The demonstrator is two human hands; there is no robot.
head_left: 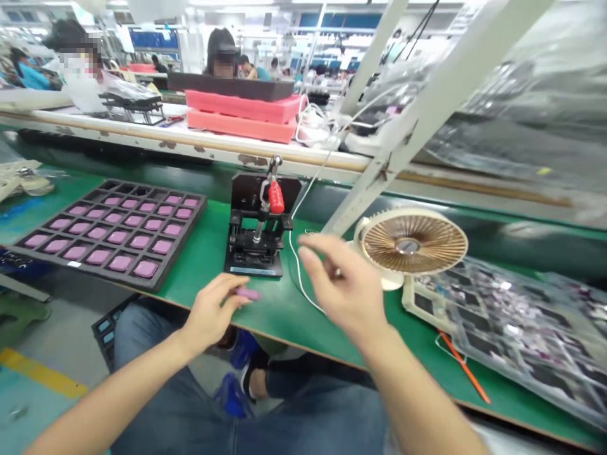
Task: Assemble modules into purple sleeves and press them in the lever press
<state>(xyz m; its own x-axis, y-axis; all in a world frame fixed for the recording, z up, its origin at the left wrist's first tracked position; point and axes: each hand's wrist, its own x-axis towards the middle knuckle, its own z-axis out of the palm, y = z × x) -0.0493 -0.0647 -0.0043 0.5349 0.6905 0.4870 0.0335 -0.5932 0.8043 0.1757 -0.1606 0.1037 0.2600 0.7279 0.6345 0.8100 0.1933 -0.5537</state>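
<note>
Between the thumb and fingers of my left hand (213, 309) is a small purple piece (248, 294), held over the front edge of the green bench. Just beyond it stands a black toggle-clamp press fixture (256, 243) with a red handle (275, 197), which is raised. My right hand (348, 284) is in the air to the right of the fixture, slightly blurred. Its thumb and index finger are apart, and I see nothing held there; the other fingers are partly hidden. To the left lies a black foam tray (164, 276) with rows of purple square pieces (117, 237).
A small fan (410, 243) stands to the right, with a white cable (300, 272) running across the bench (284, 316). Plastic trays of small shiny parts (512, 322) and an orange stick (467, 370) lie farther right. A slanted white post (403, 139) rises behind. Red foam trays (241, 117) sit on the shelf.
</note>
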